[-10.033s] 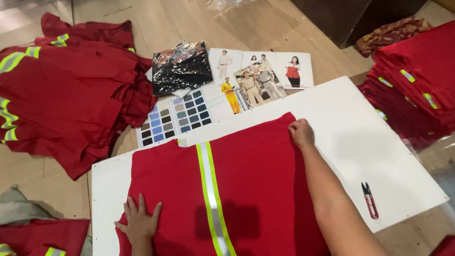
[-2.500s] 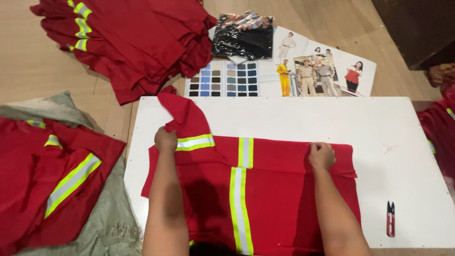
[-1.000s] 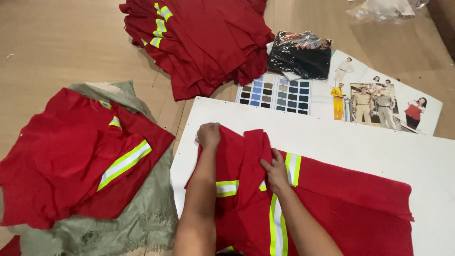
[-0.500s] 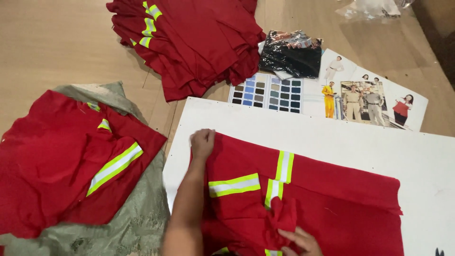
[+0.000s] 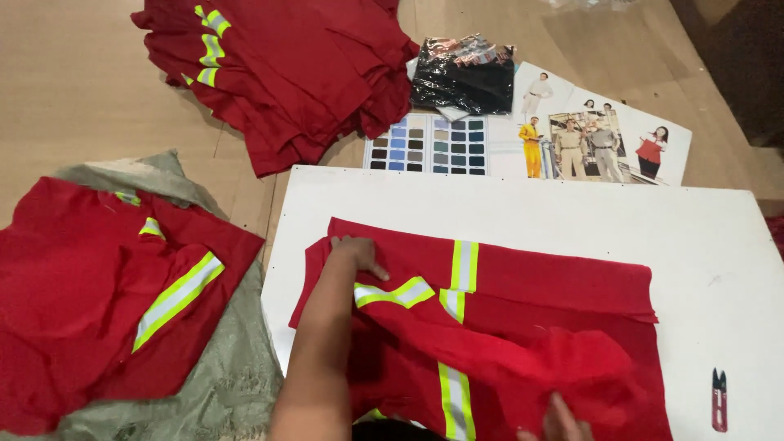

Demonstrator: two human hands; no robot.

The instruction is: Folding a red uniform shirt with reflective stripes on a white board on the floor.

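A red garment (image 5: 523, 327) with yellow and silver reflective stripes lies half folded on a white board (image 5: 531, 208). My left hand (image 5: 357, 251) presses flat on its upper left part, just above a folded-over striped sleeve. Only the fingertips of my right hand (image 5: 562, 421) show at the bottom edge, under or against a lifted fold of the red cloth. Whether those fingers pinch the cloth is hidden.
A pile of similar red garments (image 5: 286, 65) lies at the back left. Another red garment (image 5: 106, 294) rests on a grey-green sack (image 5: 220, 376) at left. A colour swatch card (image 5: 429, 145), a picture sheet (image 5: 596, 131), a black shiny packet (image 5: 465, 73) and small red snips (image 5: 719, 400) lie around.
The lower half of the garment has been drawn up and across toward the right. My right hand has moved along the bottom edge to the right. My left hand stays pressed in place.
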